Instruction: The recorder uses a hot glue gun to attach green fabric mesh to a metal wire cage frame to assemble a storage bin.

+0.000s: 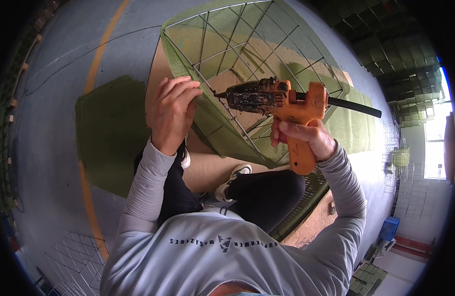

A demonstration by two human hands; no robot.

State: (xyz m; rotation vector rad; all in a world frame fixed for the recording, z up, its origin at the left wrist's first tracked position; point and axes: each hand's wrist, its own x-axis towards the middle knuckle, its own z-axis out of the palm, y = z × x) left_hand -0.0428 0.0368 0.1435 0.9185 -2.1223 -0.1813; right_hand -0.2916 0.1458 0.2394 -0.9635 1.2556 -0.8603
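Observation:
My right hand (309,135) is closed round the handle of an orange hot glue gun (299,111). Its blackened front points left, and a black glue stick (356,106) juts out of its back. The nozzle tip is close to a rod of a wire frame (200,64) that green mesh (174,49) is wrapped around. My left hand (177,106) is at the left edge of the frame, fingers bent and pressed together on the mesh border beside the nozzle. Whether the nozzle touches the rod, I cannot tell.
A flat piece of green mesh (109,133) lies on the grey floor at left, over a yellow line (91,209). Brown board (207,172) is under the frame and my feet. Bare wire grids (77,261) lie at lower left. Green stacks (395,54) stand at far right.

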